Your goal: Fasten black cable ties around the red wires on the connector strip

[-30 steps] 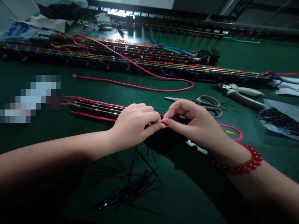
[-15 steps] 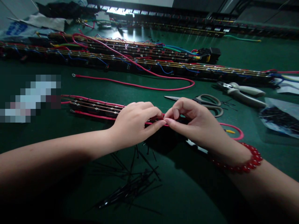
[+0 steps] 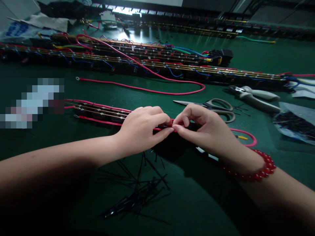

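Head cam (wearer's POV), facing fwd & down, near above L hand (image 3: 144,129), R hand (image 3: 206,127)

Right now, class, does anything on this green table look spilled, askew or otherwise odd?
Mildly: black cable ties lie scattered in a crisscrossed heap on the near side of the left hand, while similar-looking black strips sit in the plastic bag at right. A pixelated patch at left hides part of the view.

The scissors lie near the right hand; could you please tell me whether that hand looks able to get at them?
Probably yes: the scissors lie just beyond the right hand, with nothing seen on them, though its fingertips are occupied close to the left hand.
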`<action>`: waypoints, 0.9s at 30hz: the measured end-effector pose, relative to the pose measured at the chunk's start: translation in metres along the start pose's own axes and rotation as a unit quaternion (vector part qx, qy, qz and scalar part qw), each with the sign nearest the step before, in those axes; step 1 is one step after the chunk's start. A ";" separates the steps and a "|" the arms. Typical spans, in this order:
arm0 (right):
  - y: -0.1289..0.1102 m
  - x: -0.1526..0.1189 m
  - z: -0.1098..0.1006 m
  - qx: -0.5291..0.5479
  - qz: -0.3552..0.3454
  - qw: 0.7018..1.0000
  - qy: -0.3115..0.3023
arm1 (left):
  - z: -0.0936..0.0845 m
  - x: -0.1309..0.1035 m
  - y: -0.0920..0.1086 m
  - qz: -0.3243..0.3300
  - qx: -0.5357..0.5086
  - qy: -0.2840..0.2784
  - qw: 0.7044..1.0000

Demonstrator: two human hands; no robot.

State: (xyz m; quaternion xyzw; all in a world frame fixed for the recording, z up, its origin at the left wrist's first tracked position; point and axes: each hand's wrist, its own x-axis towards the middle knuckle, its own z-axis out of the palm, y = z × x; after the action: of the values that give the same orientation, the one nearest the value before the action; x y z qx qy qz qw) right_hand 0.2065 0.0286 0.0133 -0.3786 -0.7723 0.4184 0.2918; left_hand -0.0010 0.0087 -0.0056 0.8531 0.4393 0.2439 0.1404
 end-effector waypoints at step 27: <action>-0.003 -0.001 0.000 -0.036 -0.011 0.999 -0.004 | 0.000 -0.002 -0.004 0.023 0.022 -0.005 0.999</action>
State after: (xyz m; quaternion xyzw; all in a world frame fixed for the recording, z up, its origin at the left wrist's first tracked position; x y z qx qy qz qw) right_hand 0.2064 0.0267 0.0155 -0.3783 -0.7921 0.3886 0.2799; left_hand -0.0043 0.0091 -0.0079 0.8672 0.4238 0.2331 0.1182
